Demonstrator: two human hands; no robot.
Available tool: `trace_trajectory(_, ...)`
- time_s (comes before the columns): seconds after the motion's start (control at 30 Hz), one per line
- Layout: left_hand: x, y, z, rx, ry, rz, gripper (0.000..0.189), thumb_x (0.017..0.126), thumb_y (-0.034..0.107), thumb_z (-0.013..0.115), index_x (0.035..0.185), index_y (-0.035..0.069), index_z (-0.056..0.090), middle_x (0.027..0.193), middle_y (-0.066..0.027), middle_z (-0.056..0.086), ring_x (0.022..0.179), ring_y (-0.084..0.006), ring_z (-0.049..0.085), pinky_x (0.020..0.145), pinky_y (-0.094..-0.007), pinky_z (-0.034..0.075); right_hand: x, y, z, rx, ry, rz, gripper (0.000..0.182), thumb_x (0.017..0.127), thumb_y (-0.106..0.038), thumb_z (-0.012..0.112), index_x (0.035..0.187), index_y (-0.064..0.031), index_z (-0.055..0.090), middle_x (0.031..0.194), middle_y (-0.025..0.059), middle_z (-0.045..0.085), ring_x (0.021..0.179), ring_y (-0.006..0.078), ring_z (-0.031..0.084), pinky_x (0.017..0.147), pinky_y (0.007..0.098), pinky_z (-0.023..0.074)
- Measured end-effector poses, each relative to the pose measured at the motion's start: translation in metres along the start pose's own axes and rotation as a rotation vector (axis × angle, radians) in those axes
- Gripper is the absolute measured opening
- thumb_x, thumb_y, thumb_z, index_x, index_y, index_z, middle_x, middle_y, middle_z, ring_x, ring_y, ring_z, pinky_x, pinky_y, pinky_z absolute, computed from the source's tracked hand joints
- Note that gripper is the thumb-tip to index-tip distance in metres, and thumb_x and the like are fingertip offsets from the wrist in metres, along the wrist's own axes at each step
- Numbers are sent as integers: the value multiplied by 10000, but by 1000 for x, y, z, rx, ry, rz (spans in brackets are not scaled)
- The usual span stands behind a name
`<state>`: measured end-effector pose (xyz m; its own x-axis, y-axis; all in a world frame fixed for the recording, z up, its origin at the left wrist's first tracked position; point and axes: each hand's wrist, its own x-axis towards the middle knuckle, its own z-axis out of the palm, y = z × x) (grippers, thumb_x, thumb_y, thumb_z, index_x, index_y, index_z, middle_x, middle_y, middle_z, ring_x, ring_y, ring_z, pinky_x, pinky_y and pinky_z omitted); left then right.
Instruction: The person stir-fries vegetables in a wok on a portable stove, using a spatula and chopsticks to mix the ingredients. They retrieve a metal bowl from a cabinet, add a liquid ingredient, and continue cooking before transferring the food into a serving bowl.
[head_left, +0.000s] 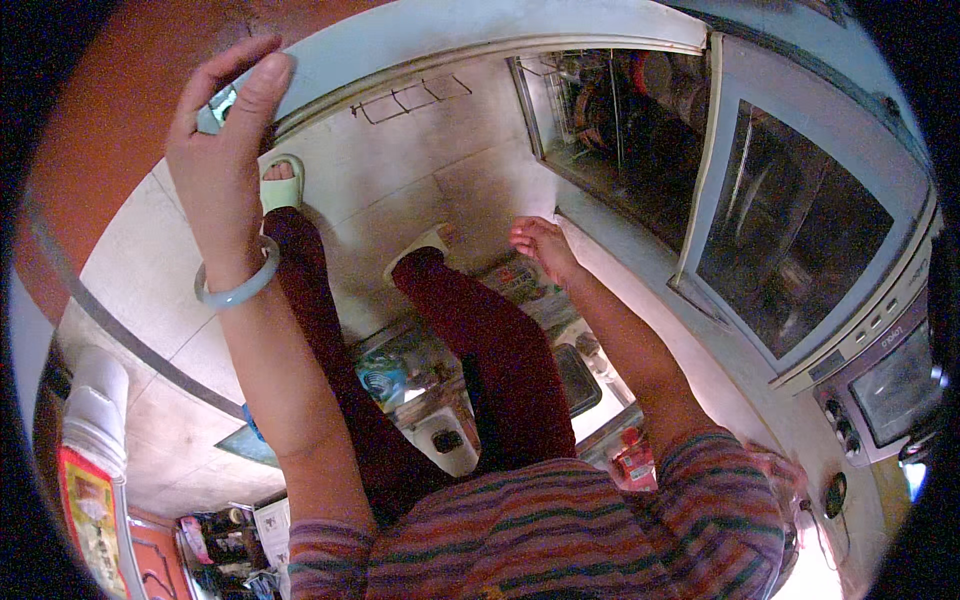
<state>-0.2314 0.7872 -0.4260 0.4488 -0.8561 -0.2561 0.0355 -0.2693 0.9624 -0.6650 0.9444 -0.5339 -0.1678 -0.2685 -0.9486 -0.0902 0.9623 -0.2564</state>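
Note:
My left hand (225, 112), with a pale bangle (238, 281) on the wrist, is raised at the upper left. Its thumb stands apart from the fingers, and a small pale-blue patch shows in the gap. Behind it runs a long pale-blue edge (480, 26), perhaps of a cabinet; contact cannot be told. My right hand (545, 246) hangs near the middle, fingers loosely curled, with nothing visible in it. It is nearest to the pale ledge below a dark cabinet opening (652, 150). A glass-panelled door (795, 232) stands to the right of that opening.
A wire rack (412, 97) lies beyond my feet, which wear pale green slippers (281, 191). A blue packet (382, 379) and a red packet (636, 457) lie around my legs. An appliance with knobs (885, 397) is at right, a white bucket (97, 390) at left.

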Motion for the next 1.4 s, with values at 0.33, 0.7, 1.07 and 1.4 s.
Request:
trace_trajectory(0.33, 5, -5, 1, -24, 1, 43, 191, 774, 122, 669, 937, 23, 660, 1001, -81, 647, 945, -148, 572, 871, -268, 433, 123, -41, -179, -497, 714, -505, 262, 866, -164, 519, 1115, -86, 531, 982, 99, 612, 793, 188, 595, 670, 316, 490)
trace_trajectory(0.7, 5, -17, 3, -42, 32, 117, 209, 816, 88, 569, 981, -31, 617, 1138, -213, 574, 1113, -283, 519, 1012, -385, 337, 125, -184, -209, -531, 1364, -350, 319, 861, -204, 531, 1153, -76, 511, 1054, 143, 564, 891, 250, 546, 760, 353, 447)
trace_trajectory(1.07, 12, -25, -3, -14, 31, 114, 220, 848, 134, 548, 986, -29, 603, 1169, -239, 551, 1125, -302, 517, 1002, -398, 358, 110, -147, -213, -500, 1481, -262, 381, 857, -244, 543, 1191, -66, 491, 1126, 186, 515, 990, 311, 497, 850, 390, 403)
trace_trajectory(1.4, -1, -17, -3, 11, -12, 55, 223, 860, 117, 496, 1012, -25, 578, 1228, -213, 516, 1180, -299, 464, 1041, -411, 306, 91, -154, -195, -472, 1415, -132, 441, 854, -281, 553, 1225, -57, 474, 1192, 226, 471, 1080, 367, 452, 931, 423, 363)
